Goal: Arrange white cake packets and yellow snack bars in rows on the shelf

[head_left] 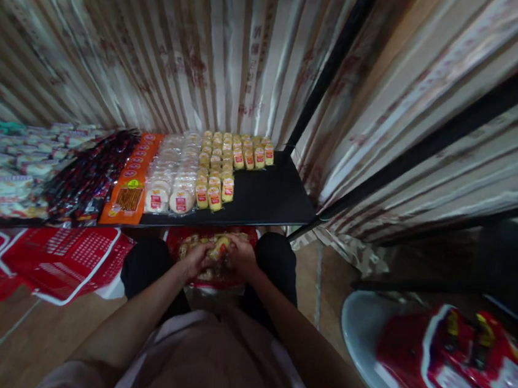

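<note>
Between my knees is a red basket (254, 237) filled with small wrapped snacks. My left hand (198, 258) is low over its contents, fingers curled at the near side of a yellow wrapped snack (221, 245). From the other side, my right hand (241, 257) closes on the same snack. Above them, a black shelf (263, 196) carries rows of small yellow wrapped snacks (215, 192) with red labels. Left of those stand stacks of round pale packaged crackers (182, 195). My fingertips are small and dim in this view.
An orange packet (131, 187), dark glossy packets (90, 170) and white packets (10, 186) fill the shelf's left part. Red baskets (71, 261) are below it. A grey basin (360, 328) with red bags (475, 377) stands at right. Black metal posts (330, 72) cross before the curtain (186, 44).
</note>
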Demonstrator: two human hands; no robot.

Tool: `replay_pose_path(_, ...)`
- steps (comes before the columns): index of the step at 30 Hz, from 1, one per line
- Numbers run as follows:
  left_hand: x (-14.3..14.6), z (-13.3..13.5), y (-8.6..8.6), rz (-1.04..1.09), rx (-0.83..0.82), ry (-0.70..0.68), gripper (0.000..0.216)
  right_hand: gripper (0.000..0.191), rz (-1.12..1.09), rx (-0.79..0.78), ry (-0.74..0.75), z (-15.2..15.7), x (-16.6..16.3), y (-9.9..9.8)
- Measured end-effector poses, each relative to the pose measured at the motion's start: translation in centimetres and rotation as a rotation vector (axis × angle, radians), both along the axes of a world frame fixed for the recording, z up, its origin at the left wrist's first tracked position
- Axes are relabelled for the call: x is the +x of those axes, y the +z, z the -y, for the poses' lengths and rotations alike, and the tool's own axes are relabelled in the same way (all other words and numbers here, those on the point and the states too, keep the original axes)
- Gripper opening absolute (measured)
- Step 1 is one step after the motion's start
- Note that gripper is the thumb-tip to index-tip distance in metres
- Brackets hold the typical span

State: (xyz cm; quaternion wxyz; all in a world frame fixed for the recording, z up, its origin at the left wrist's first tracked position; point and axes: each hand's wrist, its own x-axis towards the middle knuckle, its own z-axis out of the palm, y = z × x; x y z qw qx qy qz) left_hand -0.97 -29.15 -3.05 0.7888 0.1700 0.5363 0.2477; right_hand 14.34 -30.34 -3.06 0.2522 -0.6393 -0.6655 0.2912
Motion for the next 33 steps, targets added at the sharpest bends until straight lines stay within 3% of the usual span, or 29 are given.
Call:
replay_pose_path(5, 0.2, 0.1, 3.3, 0.076, 0.061, -0.185, 0.027, 0.038, 0.106, 0.108, 0.185, 0.9, 2.3, 3.0)
replay_pose_path(10, 1.1, -0.5, 5.4, 0.092, 0.152, -0.318, 0.032, 0.039, 0.195, 0.231, 0.368, 1.4, 4.6, 6.1)
replay_pose_path(18, 2.7, -2.7, 9.2, 0.084, 0.261, -0.517, 0.031, 0.046, 0.297, 0.364, 0.456, 1.5, 6.5, 10.6)
replay_pose_path(23, 3.9, -4.1, 10.5, 0.009, 0.255, -0.552, 0.036, 0.043, 0.265, 0.363, 0.381, 1.0, 7.1, 11.0)
replay_pose_path(28, 5.4, -5.8, 11.2, -0.024, 0.225, -0.498, 0.049, 0.037, 0.214, 0.337, 0.199, -0.1, 7.6, 10.3)
replay_pose_path(33, 6.9, -7.1, 12.2, -0.061, 0.305, -0.405, 0.051, 0.03, 0.234, 0.294, 0.02, -2.1, 7.7, 9.7)
